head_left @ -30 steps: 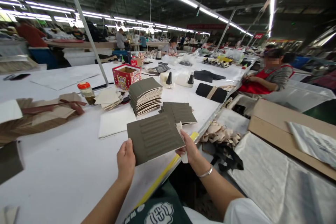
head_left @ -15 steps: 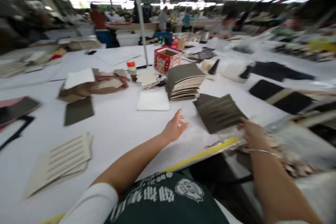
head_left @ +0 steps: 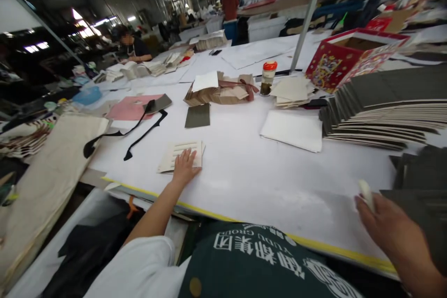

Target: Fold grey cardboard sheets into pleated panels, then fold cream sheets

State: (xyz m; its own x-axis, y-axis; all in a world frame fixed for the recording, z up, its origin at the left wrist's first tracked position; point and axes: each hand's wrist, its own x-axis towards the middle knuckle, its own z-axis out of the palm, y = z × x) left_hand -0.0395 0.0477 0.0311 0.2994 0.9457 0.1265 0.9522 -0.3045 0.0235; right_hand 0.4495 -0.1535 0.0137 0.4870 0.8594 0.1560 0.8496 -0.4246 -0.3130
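Observation:
My left hand lies with fingers spread on a small stack of cream pieces marked with parallel strips. At the right, my right hand grips a small off-white tool between thumb and fingers. Beside that hand lie dark grey-green pieces at the right edge. Behind them stands a tall fanned stack of dark pieces with pale undersides. A folded white sheet rests left of the stack. One dark square lies beyond my left hand.
A red patterned box, a red-lidded jar and a metal pole stand toward the back. Brown bundled pieces, pink material and black straps lie further left. A person is at the far left.
The view has swung left. My left hand has moved onto the cream pieces. My right hand has let go of the dark piece and now holds the small off-white tool.

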